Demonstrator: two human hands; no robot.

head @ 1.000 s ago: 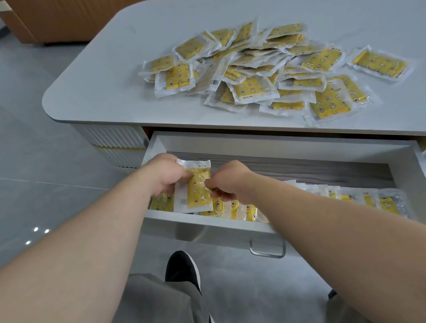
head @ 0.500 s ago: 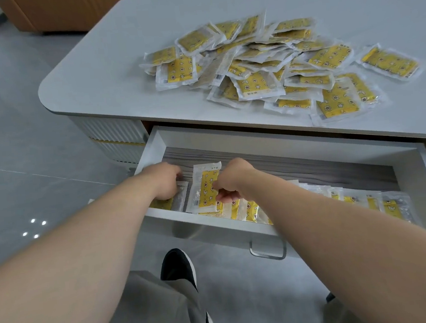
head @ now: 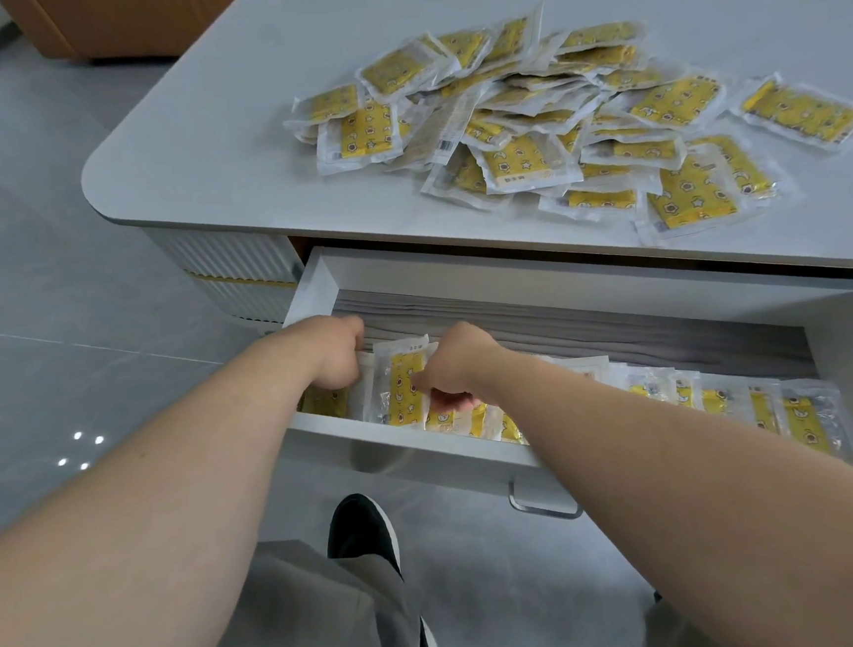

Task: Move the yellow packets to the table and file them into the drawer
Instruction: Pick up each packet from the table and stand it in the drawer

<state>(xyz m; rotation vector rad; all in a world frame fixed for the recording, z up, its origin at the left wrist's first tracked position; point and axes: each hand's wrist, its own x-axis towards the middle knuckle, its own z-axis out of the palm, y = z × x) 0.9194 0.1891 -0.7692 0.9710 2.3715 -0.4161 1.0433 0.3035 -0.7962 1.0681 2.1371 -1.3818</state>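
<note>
The drawer (head: 570,279) stands pulled out, its white walls framing a grey wood-grain bottom. At the drawer's left end both bare hands reach down inside it. The right hand (head: 456,367) has its fingers curled and pinches the right edge of an upright packet (head: 403,388), which stands on its short edge with its yellow printed face towards the drawer's front wall. The left hand (head: 336,351) is at the other side of that packet, knuckles up and fingers bent down into the drawer's left corner. Its fingertips are hidden, so I cannot tell whether it grips the packet or only rests against it.

Along the inside of the drawer's front wall runs a row of filed packets (head: 730,394), standing on edge and leaning on one another, from under the right hand to the drawer's right end (the right forearm covers part of the row). One more yellow packet lies in the drawer's left corner, below the left hand.

Above and behind the drawer, on the grey table (head: 240,107) it belongs to, a heap of loose packets (head: 525,123) lies overlapping, with a few spread singly beyond the drawer's right half.

Below the drawer's front wall hangs a metal handle (head: 543,506), and beneath that a black shoe (head: 362,527) rests on the grey tiled floor (head: 47,253).
</note>
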